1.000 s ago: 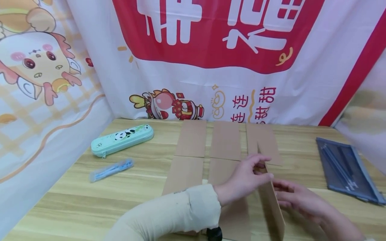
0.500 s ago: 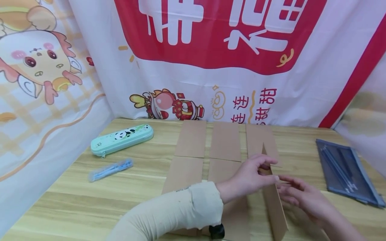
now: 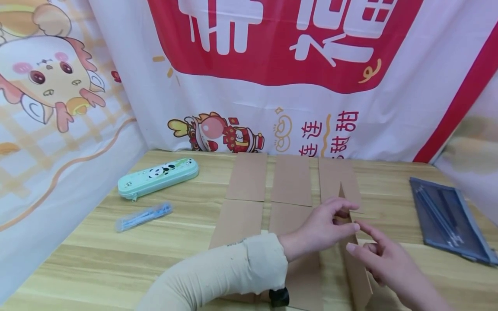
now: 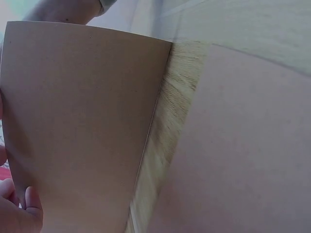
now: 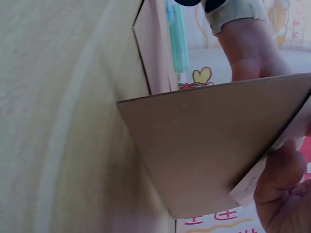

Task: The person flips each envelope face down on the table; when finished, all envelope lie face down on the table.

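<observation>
A brown cardboard panel (image 3: pixel 355 268) stands on its long edge near the front right of the table. My left hand (image 3: pixel 323 226) grips its upper edge, thumb toward me and fingers curled over. From the other side comes my right hand (image 3: pixel 389 259), thumb and index finger extended and apart at that same edge, the other fingers bent. In the right wrist view a pale strip (image 5: pixel 245 189) with small print lies along the panel's edge beside my right thumb; what it is cannot be told. The left wrist view shows the panel's plain left face (image 4: pixel 87 121).
Flat cardboard pieces (image 3: pixel 247 177) lie in rows on the wooden table (image 3: pixel 93 268). At the left are a mint pencil case (image 3: pixel 159 179) and a clear case with blue items (image 3: pixel 144 217). A blue mesh pouch (image 3: pixel 447 220) holding pencils lies at the right.
My right hand has come up from the panel's side to its upper edge, its thumb and index finger now spread. The panel and my left hand have shifted slightly right.
</observation>
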